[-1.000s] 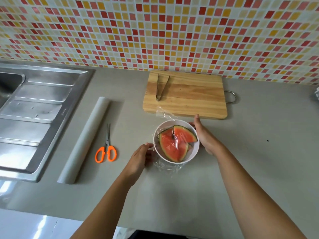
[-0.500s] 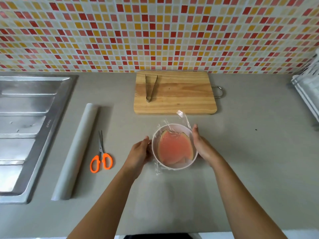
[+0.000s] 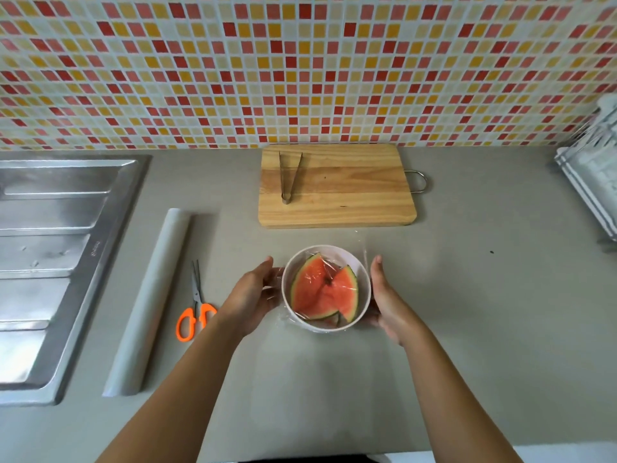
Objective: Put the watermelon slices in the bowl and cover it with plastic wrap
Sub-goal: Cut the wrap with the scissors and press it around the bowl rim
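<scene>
A: Setting: grey tabletop (image 3: 467,312) against a mosaic tile wall (image 3: 300,78) in red, orange and yellow. Steel sink drainboard (image 3: 50,255) at far left, white dish rack (image 3: 591,182) at the far right edge.

B: Item count?

A: One wooden cutting board (image 3: 350,202) at the back by the wall, with one pair of metal tongs (image 3: 289,177) lying on its left part. One roll of wrap (image 3: 150,295) lying lengthwise beside the drainboard. One pair of orange-handled scissors (image 3: 195,309) just right of the roll. One white bowl (image 3: 337,252) near centre, in front of the board and apart from it.

B: Fruit?

A: Watermelon slices (image 3: 320,292) are inside the bowl: two clear wedges, plus a third rind edge showing under them at the near rim. Plastic wrap (image 3: 275,280) lies wrinkled over the top, with loose film standing up at the far right rim and bunched down the left wall.

B: Hands?

A: Both arms reach in from the bottom edge. Left hand (image 3: 250,295) flanks the bowl's left side, fingers (image 3: 263,269) extended and together, laid on the bunched film, nothing pinched. Right hand (image 3: 389,305) mirrors it at the right wall, fingers straight and pointing away, palm toward the bowl. Thumbs hidden; cannot tell whether they hook under the base
</scene>
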